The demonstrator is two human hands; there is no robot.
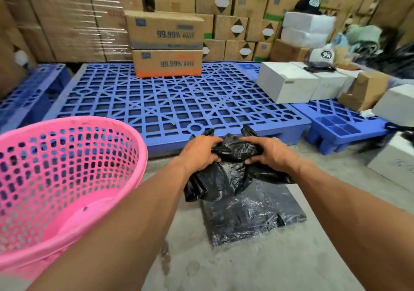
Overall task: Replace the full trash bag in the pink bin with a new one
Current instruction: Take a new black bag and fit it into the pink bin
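Observation:
The pink bin (pixel 67 178), a perforated plastic basket, stands at the left with no bag inside it. In front of me I hold a black trash bag (pixel 226 174) bunched at its top. My left hand (pixel 201 152) grips the bag's left side and my right hand (pixel 266 152) grips its right side, both just above the concrete floor. Two bag handles stick up behind my fingers. Under the held bag a flat pack of folded black bags (pixel 253 214) lies on the floor.
A blue plastic pallet (pixel 174 102) lies ahead with two stacked cardboard boxes (pixel 167 44) on it. White boxes (pixel 289 84) and caps sit at the right on another pallet. Wrapped carton stacks fill the back wall.

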